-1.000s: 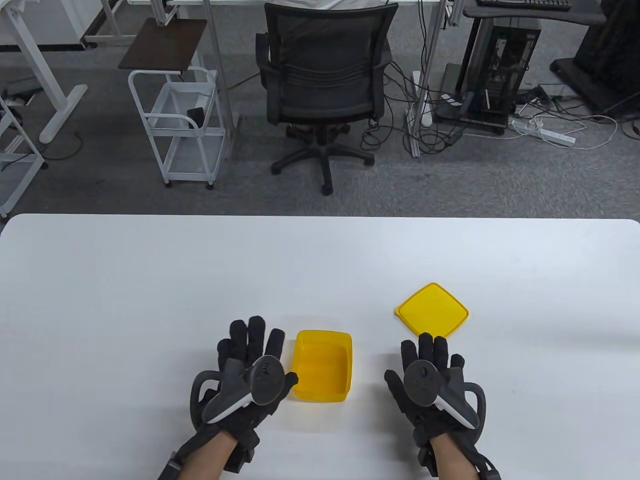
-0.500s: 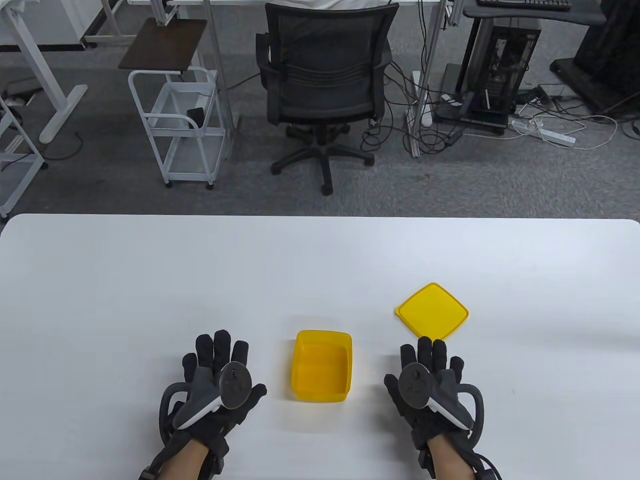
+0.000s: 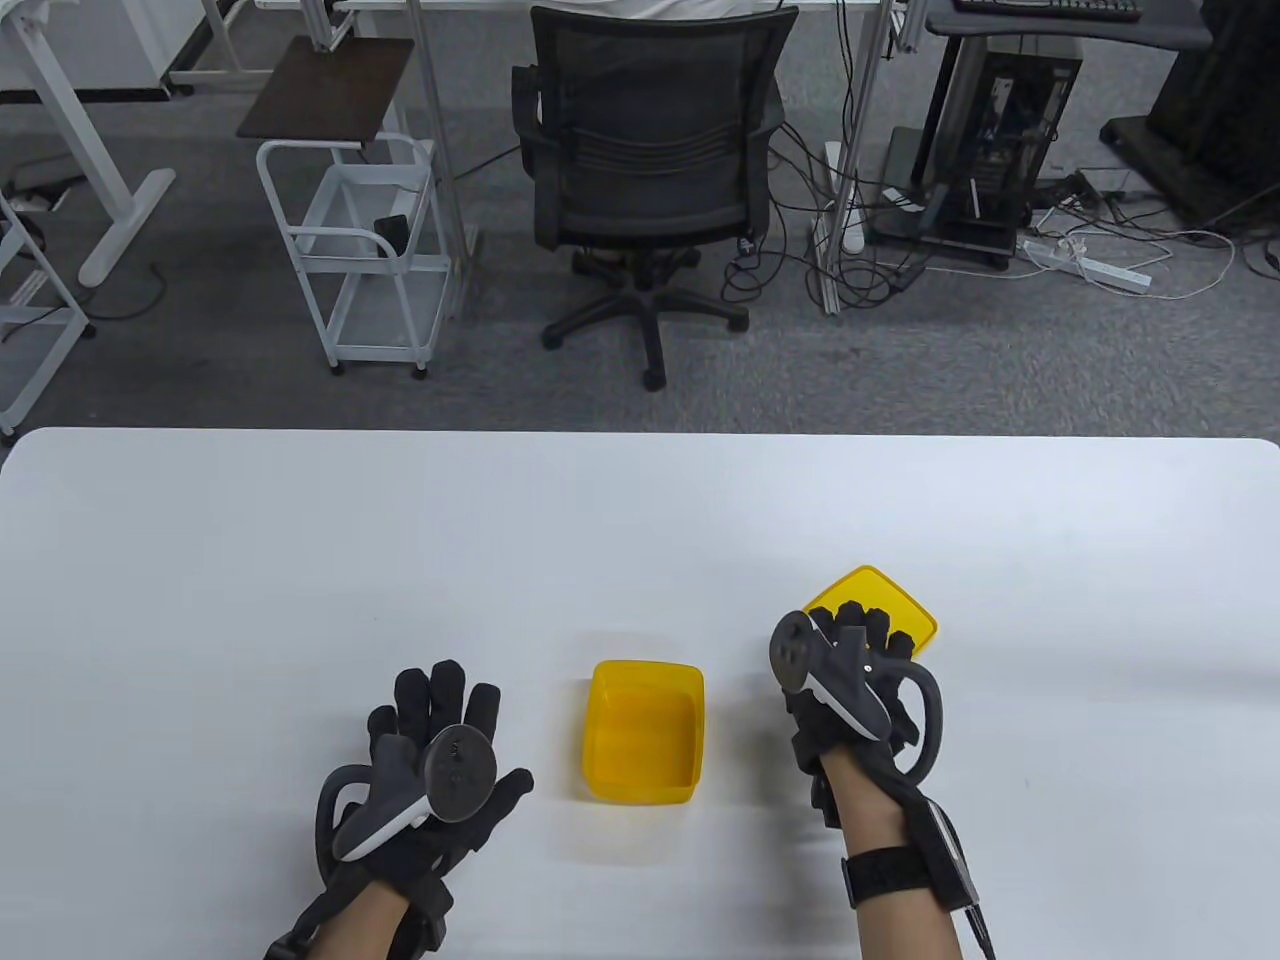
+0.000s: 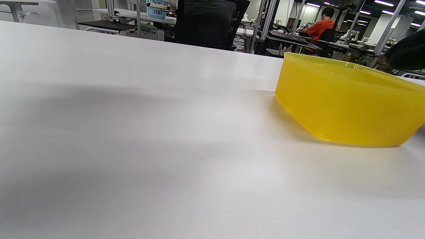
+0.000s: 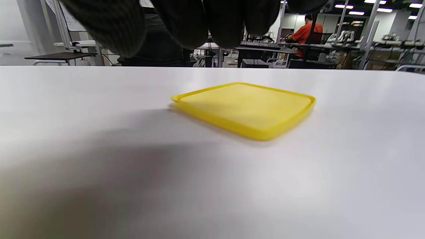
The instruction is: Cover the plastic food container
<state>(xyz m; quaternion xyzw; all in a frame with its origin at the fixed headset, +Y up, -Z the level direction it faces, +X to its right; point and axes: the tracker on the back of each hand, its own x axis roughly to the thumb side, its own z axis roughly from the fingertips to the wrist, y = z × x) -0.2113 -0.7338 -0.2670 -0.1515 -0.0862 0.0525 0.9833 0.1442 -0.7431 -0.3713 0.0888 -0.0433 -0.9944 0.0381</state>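
The yellow plastic container [image 3: 645, 735] stands open near the table's front middle; it also shows in the left wrist view [image 4: 345, 103]. Its flat yellow lid [image 3: 905, 598] lies on the table to the back right. My right hand [image 3: 860, 650] reaches over the lid's near part with fingers extended. In the right wrist view the fingers [image 5: 199, 23] hang above the lid [image 5: 245, 108], and no grip on it shows. My left hand [image 3: 440, 735] lies open with fingers spread, on the table left of the container and apart from it.
The white table [image 3: 300, 560] runs wide to the left, right and back. Beyond its far edge stand an office chair [image 3: 645, 170] and a white cart [image 3: 350, 260] on the floor.
My right hand has moved forward from in front of the lid to over its near part and has tilted. My left hand drew left, away from the container, then stayed.
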